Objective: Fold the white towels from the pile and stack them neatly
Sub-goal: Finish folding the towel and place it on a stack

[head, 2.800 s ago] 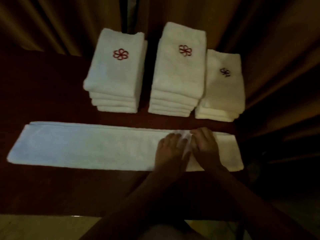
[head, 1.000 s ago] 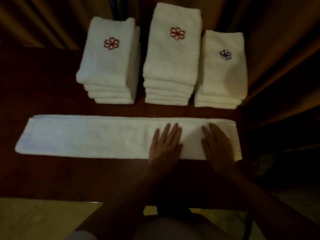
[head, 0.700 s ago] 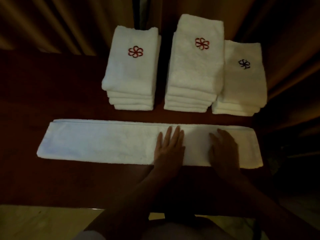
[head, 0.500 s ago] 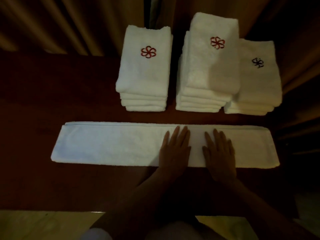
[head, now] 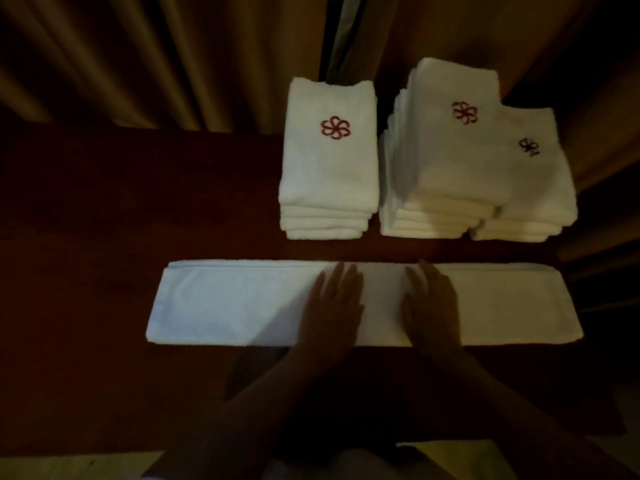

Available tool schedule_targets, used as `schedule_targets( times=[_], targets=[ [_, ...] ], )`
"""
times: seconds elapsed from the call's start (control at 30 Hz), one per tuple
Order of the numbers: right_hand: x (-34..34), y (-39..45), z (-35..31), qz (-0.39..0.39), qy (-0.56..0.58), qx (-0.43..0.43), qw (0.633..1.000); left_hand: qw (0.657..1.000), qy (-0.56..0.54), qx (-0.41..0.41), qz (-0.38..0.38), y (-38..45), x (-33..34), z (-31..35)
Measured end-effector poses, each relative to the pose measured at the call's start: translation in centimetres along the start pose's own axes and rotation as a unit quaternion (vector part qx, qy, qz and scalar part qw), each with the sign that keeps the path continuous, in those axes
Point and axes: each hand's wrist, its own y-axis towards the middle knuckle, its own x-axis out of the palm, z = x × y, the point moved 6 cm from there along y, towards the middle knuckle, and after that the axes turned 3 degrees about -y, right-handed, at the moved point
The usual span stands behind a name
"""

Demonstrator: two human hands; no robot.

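Both hands flat on a long folded white towel; three folded stacks behind it.

The long towel [head: 242,303], folded into a strip, lies left-to-right on the near part of the dark red table [head: 121,209]. Left hand [head: 334,306] and right hand [head: 431,306] rest palm-down on its middle, fingers straight, side by side but apart, grasping nothing. Far side of the table, three stacks in a row: left stack [head: 329,174], about four towels, red flower logo [head: 335,127] on top; middle stack [head: 450,161], tallest, layer count unclear, red logo [head: 464,112]; right stack [head: 533,188], lowest, about three, dark logo [head: 529,146], touching the middle one. Left stack stands apart from the middle stack. Pleated curtain [head: 138,57] behind the table. No containers visible.
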Motion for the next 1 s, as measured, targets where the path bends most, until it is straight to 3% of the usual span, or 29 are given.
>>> schedule_targets(
  times=[0.13, 0.5, 0.8, 0.9, 1.0],
  targets=[
    [3.0, -1.6, -6.6, -0.06, 0.019, -0.051, 0.997, 1.0, 0.002, 0.025, -0.009, -1.9, 0.7, -0.3],
    [3.5, -2.0, -5.4, -0.091, -0.024, -0.036, 0.995, 0.998, 0.044, 0.03, -0.022, -3.0, -3.0, -10.3],
    [2.7, -2.4, -5.6, -0.104, -0.021, -0.029, 0.994, 0.998, 0.032, -0.059, -0.018, -5.4, -5.7, -20.6],
    [2.8, -2.3, -5.5, -0.098, -0.021, -0.034, 0.994, 0.996, -0.019, -0.077, 0.028, -5.9, -6.8, -22.2],
    [2.2, -1.8, -6.2, -0.061, -0.014, -0.017, 0.998, 0.972, -0.092, -0.166, 0.135, -6.6, -9.0, -23.4]
  ],
)
